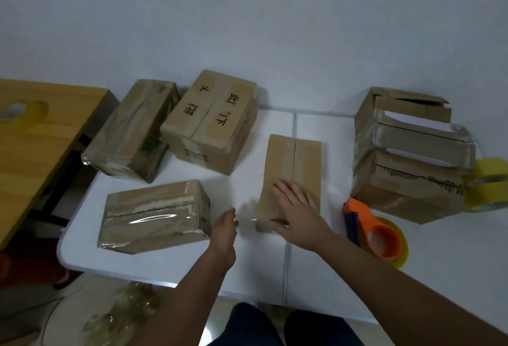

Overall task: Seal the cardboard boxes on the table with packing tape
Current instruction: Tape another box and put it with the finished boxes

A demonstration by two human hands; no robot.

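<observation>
A narrow cardboard box (292, 164) lies in the middle of the white table (343, 271), its centre seam running away from me. My right hand (295, 208) rests flat on its near end with fingers spread. My left hand (225, 224) hovers just left of that box, blurred, holding nothing that I can make out. An orange tape dispenser (376, 233) with a yellowish roll lies to the right of the box. A taped box (154, 216) sits at the near left.
Two more boxes stand at the back: a tape-wrapped one (132, 131) and one with black writing (211, 123). A torn open box (409, 153) stands at the right with a yellow tape roll (486, 183) behind it. A wooden table (35, 139) adjoins on the left. Crumpled tape (123, 312) lies on the floor.
</observation>
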